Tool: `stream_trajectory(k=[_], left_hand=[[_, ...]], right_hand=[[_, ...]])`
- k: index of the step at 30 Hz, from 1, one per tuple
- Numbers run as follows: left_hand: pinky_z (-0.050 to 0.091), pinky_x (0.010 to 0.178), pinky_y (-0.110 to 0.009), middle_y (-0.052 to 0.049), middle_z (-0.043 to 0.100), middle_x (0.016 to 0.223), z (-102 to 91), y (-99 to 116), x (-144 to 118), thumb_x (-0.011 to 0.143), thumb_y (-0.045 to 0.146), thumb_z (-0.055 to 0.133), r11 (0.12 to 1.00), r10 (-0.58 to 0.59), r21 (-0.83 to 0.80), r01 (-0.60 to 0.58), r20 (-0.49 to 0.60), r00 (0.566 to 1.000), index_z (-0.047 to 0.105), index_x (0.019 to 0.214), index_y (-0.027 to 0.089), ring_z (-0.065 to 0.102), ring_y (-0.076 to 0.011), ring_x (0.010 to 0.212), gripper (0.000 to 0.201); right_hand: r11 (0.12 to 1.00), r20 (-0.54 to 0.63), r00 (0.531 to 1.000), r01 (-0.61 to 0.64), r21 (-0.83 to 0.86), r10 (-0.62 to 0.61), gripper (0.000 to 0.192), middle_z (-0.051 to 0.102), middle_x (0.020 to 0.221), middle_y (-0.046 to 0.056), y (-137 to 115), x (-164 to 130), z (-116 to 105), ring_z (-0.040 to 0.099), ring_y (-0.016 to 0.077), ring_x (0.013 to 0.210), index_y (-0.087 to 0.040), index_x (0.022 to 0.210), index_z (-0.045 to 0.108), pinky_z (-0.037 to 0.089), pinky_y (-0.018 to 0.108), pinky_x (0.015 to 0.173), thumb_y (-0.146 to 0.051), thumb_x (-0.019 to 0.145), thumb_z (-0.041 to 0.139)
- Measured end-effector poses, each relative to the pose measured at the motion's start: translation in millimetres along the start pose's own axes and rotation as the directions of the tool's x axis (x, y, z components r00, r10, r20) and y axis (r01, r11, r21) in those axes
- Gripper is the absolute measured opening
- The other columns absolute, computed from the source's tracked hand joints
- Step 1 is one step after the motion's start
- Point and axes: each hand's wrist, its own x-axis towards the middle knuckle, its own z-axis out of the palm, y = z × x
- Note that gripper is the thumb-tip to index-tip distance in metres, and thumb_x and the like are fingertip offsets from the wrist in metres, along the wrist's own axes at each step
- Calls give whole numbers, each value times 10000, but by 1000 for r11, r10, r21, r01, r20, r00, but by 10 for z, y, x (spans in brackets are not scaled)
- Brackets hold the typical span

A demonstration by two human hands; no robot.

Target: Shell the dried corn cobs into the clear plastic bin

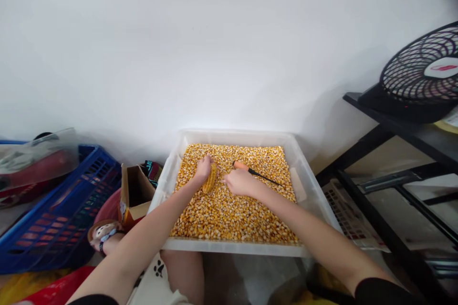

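Observation:
My left hand is closed around an ear of corn, which tilts upright over the left part of the bin. Just to the right, my right hand is curled with its fingertips pointing toward the ear, a small gap apart. What its fingers hold, if anything, is hidden. Loose corn kernels fill the bottom of a translucent plastic bin. On the kernels behind my right hand lies a screwdriver with an orange and black handle, its dark shaft pointing right.
A white wall rises behind the bin. To the left stand an open cardboard box and a blue plastic crate holding bagged things. On the right, a black fan sits on a black metal frame.

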Motion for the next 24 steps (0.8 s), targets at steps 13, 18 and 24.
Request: stream_trajectory(k=[13, 18, 24], left_hand=[[441, 568, -273, -20, 547, 496, 41, 39, -69, 775, 432, 261, 976, -53, -198, 92, 196, 979, 485, 556, 176, 522, -146, 500, 405], [447, 551, -297, -24, 543, 481, 43, 7, -35, 780, 438, 235, 950, -111, -257, 175, 246, 963, 466, 565, 180, 509, -150, 454, 407], [412, 448, -298, -3, 513, 433, 51, 13, -54, 786, 455, 242, 926, -145, -279, 254, 358, 922, 432, 608, 191, 483, -155, 368, 371]], right_hand=[[985, -57, 986, -149, 92, 155, 420, 653, 883, 135, -38, 87, 126, 619, 210, 804, -142, 991, 584, 425, 288, 679, -331, 899, 220], [973, -90, 974, -196, 125, 208, 435, 655, 870, 128, -68, 111, 126, 619, 206, 788, -150, 997, 578, 420, 285, 678, -335, 903, 196], [940, -181, 924, -317, 124, 336, 429, 651, 846, 119, 103, 124, 0, 606, 193, 776, -155, 970, 592, 397, 265, 677, -314, 906, 198]])
